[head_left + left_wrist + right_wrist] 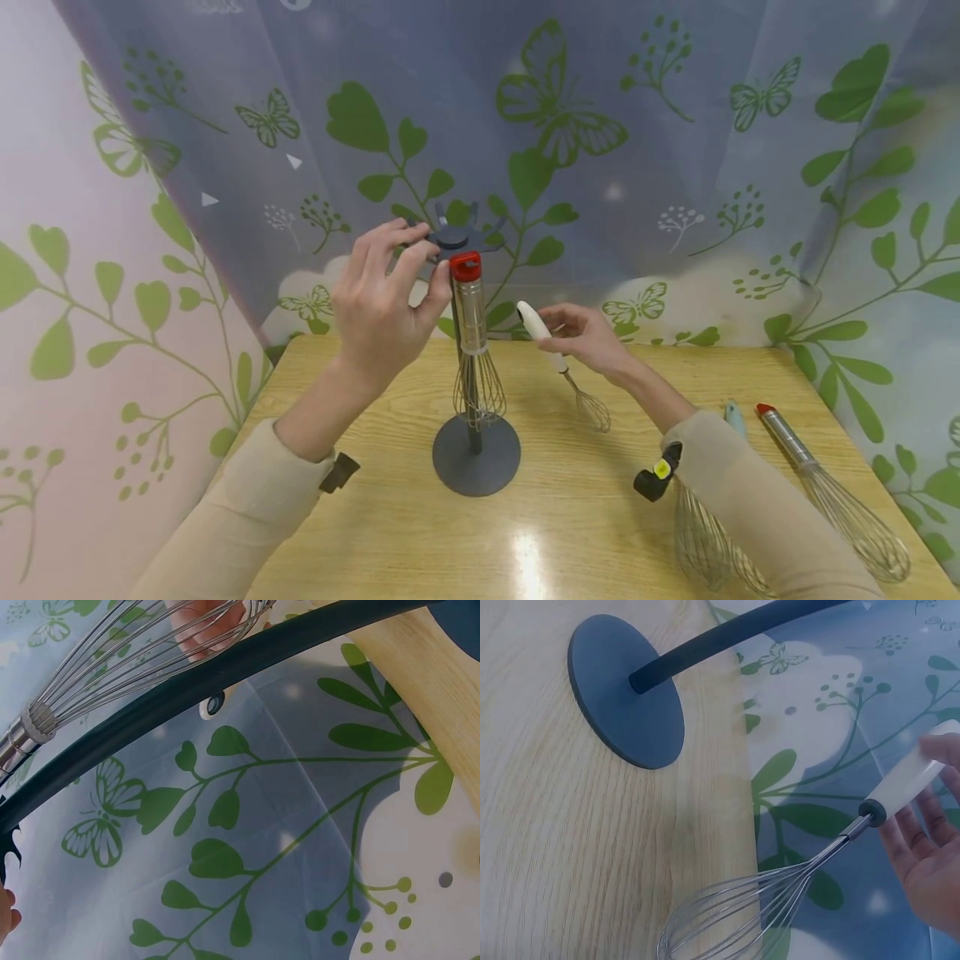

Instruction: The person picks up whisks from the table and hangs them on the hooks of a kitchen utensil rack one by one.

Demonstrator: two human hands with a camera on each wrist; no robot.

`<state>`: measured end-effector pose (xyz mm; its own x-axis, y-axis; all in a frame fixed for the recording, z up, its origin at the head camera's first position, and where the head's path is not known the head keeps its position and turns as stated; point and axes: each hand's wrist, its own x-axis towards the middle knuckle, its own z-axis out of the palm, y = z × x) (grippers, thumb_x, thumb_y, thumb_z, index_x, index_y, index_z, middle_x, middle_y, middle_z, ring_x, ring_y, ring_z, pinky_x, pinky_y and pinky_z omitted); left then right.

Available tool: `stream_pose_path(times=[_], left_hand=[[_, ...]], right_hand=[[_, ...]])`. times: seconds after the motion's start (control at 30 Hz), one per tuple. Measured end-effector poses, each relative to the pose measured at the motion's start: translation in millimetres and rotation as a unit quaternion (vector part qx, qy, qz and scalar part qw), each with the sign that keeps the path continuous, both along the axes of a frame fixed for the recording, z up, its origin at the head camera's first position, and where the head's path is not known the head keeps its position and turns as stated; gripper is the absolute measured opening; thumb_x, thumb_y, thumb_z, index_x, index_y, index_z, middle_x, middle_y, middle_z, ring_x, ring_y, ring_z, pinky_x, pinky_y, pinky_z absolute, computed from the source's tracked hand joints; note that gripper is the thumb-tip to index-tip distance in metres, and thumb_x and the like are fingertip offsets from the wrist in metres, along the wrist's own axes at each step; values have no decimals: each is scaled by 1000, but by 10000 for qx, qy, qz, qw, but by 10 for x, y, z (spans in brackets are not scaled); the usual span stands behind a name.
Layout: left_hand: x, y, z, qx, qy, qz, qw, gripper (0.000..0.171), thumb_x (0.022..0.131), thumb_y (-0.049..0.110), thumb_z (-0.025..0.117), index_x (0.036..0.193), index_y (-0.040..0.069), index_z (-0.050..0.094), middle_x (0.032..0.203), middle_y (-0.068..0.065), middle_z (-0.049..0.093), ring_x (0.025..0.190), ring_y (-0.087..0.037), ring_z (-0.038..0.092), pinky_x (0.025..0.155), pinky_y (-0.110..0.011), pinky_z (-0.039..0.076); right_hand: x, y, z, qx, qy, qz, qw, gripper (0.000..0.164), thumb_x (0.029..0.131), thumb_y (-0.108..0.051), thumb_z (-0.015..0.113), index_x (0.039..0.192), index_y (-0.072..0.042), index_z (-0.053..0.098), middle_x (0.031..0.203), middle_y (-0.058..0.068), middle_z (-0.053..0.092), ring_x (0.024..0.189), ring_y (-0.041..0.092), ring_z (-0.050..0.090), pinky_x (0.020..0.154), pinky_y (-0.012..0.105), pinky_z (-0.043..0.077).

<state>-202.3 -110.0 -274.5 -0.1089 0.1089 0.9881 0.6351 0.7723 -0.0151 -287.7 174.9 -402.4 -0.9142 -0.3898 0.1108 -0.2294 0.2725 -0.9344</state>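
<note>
The dark stand [457, 471] is standing upright on the worktop [375, 533], with a red-topped whisk [472, 317] hanging from its head alongside the pole. Just right of the stand, the right hand [591, 337] is holding a white-handled whisk [534, 321] aloft, its grip clamped on the handle, the wires slanting down and away from the stand. The left hand [386, 292] is reaching to the stand's head, near the red top; I cannot tell whether its grip is pinching anything there. Well right of the stand, a red-tipped whisk [802, 458] is lying on the worktop, near whisks [701, 533] partly hidden by the right sleeve [750, 500].
</note>
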Motion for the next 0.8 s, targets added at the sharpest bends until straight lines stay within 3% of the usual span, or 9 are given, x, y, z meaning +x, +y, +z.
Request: stream_pose_path(times=[0.13, 0.4, 0.8], left_hand=[[-1, -4, -3, -14, -7, -5, 10000, 22, 100, 21, 62, 94, 2, 71, 107, -19, 76, 107, -40, 73, 83, -53, 66], [-8, -7, 2, -29, -6, -29, 10000, 23, 101, 21, 61, 95, 2, 71, 107, -19, 76, 107, -40, 73, 83, -53, 66], [0, -2, 1, -13, 16, 3, 10000, 25, 102, 23, 60, 95, 2, 70, 107, -19, 76, 106, -40, 73, 81, -52, 66]], right_hand=[[41, -16, 28, -100, 86, 7, 9999, 49, 92, -6, 79, 138, 0, 63, 117, 17, 71, 92, 10, 69, 82, 26, 59], [123, -79, 84, -386, 272, -102, 9988, 48, 91, -3, 78, 136, 2, 62, 107, -6, 69, 93, 10, 67, 83, 23, 58], [229, -179, 144, -821, 458, -149, 9955, 47, 88, 5, 77, 132, 6, 60, 103, -11, 70, 94, 11, 66, 87, 22, 57]])
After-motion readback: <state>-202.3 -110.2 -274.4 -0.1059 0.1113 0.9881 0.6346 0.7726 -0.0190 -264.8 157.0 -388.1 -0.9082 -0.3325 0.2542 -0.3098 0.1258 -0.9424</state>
